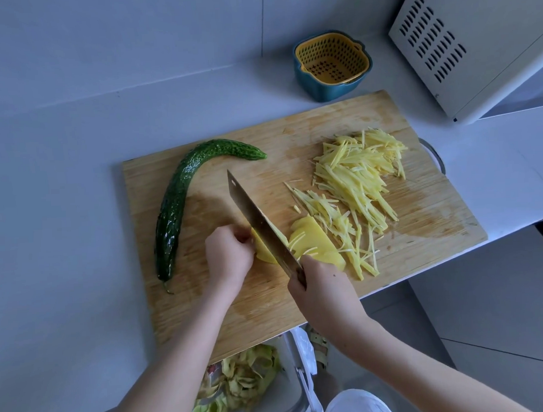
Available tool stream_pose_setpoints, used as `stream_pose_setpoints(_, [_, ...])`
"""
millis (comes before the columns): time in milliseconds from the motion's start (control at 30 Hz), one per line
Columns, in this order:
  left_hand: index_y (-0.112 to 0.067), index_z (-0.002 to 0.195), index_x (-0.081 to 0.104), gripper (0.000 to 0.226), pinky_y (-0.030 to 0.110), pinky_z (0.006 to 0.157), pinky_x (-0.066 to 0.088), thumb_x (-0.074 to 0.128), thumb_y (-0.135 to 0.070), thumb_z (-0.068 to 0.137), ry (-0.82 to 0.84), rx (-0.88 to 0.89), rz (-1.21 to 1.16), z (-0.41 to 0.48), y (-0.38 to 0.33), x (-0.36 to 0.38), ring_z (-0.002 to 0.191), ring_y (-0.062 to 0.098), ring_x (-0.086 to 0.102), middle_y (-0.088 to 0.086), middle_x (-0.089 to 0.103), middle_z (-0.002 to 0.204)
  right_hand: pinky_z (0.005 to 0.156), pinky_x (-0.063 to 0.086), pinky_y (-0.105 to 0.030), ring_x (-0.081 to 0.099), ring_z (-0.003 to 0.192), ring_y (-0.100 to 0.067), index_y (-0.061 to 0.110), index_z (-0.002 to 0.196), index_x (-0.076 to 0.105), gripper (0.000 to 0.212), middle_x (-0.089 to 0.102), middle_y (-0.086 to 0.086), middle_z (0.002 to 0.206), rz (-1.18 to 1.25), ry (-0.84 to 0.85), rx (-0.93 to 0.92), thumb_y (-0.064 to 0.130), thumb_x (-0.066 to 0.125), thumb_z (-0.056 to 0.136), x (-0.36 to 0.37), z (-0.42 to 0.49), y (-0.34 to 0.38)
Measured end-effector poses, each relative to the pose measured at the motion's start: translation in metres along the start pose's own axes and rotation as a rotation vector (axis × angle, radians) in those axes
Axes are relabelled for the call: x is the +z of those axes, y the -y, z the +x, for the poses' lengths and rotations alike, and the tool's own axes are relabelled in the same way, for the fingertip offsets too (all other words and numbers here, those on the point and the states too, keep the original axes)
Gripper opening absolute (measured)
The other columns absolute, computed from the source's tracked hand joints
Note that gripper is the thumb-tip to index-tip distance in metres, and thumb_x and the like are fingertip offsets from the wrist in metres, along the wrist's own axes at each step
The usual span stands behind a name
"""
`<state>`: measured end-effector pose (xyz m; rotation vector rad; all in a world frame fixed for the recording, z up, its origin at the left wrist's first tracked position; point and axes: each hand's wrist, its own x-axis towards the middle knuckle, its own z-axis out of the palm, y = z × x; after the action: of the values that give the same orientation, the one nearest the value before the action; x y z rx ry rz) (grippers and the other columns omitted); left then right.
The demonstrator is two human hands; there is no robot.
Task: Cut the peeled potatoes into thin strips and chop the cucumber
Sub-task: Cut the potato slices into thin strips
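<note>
A wooden cutting board (pixel 338 125) lies on the white counter. A whole curved green cucumber (pixel 178 197) rests along the board's left side. My left hand (pixel 227 257) holds a piece of peeled potato (pixel 263 253) with curled fingers. My right hand (pixel 323 287) grips the handle of a cleaver (pixel 258 222), whose blade stands in the potato. Right of the blade lie fanned potato slices (pixel 315 241). A pile of thin potato strips (pixel 359 177) covers the board's right part.
A blue bowl with a yellow strainer insert (pixel 332 64) stands behind the board. A white microwave (pixel 474 44) sits at the back right. Below the counter edge, a bin (pixel 247 390) holds peelings.
</note>
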<state>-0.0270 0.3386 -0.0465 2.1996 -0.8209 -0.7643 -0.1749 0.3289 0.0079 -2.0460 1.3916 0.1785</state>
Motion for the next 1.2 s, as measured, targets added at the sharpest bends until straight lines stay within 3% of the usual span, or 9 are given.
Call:
stream_pose_setpoints(67, [-0.008, 0.079, 0.075, 0.012, 0.016, 0.059, 0.043, 0.064, -0.006, 0.083, -0.010, 0.000, 0.013, 0.001, 0.000, 0.000, 0.066, 0.006, 0.058, 0.001, 0.070, 0.073, 0.046, 0.028, -0.029, 0.039, 0.055, -0.019, 0.014, 0.074, 0.037, 0.022, 0.039, 0.002, 0.061, -0.003, -0.005, 0.019, 0.024, 0.039, 0.094, 0.004, 0.006, 0.003])
stream_pose_setpoints(233, [-0.004, 0.080, 0.074, 0.009, 0.034, 0.071, 0.057, 0.065, -0.002, 0.081, -0.039, -0.046, -0.025, 0.000, 0.001, 0.002, 0.073, 0.020, 0.068, 0.007, 0.071, 0.074, 0.045, 0.027, -0.027, 0.039, 0.056, -0.019, 0.013, 0.072, 0.037, 0.023, 0.041, 0.001, 0.064, 0.066, -0.016, 0.004, 0.021, 0.042, 0.093, 0.004, 0.025, 0.012])
stream_pose_setpoints(433, [-0.003, 0.083, 0.075, 0.010, 0.020, 0.066, 0.042, 0.066, -0.002, 0.080, -0.072, -0.010, -0.002, -0.006, 0.001, 0.004, 0.075, 0.016, 0.065, 0.011, 0.073, 0.081, 0.045, 0.025, -0.028, 0.035, 0.053, -0.019, 0.015, 0.069, 0.033, 0.026, 0.038, 0.001, 0.061, 0.010, 0.003, 0.009, 0.022, 0.040, 0.093, 0.001, 0.000, 0.005])
stream_pose_setpoints(633, [-0.002, 0.077, 0.073, 0.011, 0.017, 0.055, 0.036, 0.063, 0.000, 0.079, -0.113, 0.012, 0.011, -0.009, 0.000, 0.004, 0.065, 0.011, 0.055, 0.010, 0.072, 0.076, 0.046, 0.027, -0.029, 0.040, 0.057, -0.022, 0.016, 0.068, 0.032, 0.027, 0.037, 0.002, 0.062, -0.001, -0.009, 0.000, 0.023, 0.040, 0.094, 0.009, 0.016, 0.013])
stream_pose_setpoints(967, [-0.003, 0.081, 0.073, 0.006, 0.019, 0.060, 0.041, 0.067, -0.004, 0.079, -0.158, 0.015, -0.018, -0.011, 0.008, 0.010, 0.068, 0.015, 0.062, 0.008, 0.072, 0.076, 0.044, 0.025, -0.027, 0.034, 0.052, -0.015, 0.017, 0.067, 0.031, 0.029, 0.039, 0.002, 0.063, 0.028, 0.005, 0.019, 0.023, 0.041, 0.094, 0.007, 0.016, 0.012])
stream_pose_setpoints(1100, [-0.005, 0.071, 0.073, 0.010, 0.005, 0.048, 0.034, 0.068, -0.003, 0.079, -0.129, 0.015, -0.039, -0.012, 0.007, 0.008, 0.056, 0.005, 0.056, 0.003, 0.069, 0.066, 0.044, 0.023, -0.027, 0.034, 0.052, -0.016, 0.018, 0.064, 0.028, 0.033, 0.038, 0.002, 0.061, 0.024, 0.000, 0.012, 0.023, 0.041, 0.094, 0.004, 0.007, 0.011])
stream_pose_setpoints(1200, [-0.002, 0.075, 0.073, 0.007, 0.016, 0.055, 0.041, 0.067, 0.000, 0.078, -0.138, 0.003, -0.026, -0.013, 0.005, 0.007, 0.061, 0.010, 0.056, 0.007, 0.071, 0.072, 0.047, 0.028, -0.029, 0.040, 0.057, -0.021, 0.015, 0.068, 0.033, 0.028, 0.040, 0.001, 0.063, 0.011, 0.002, 0.009, 0.024, 0.040, 0.094, 0.010, 0.010, 0.013])
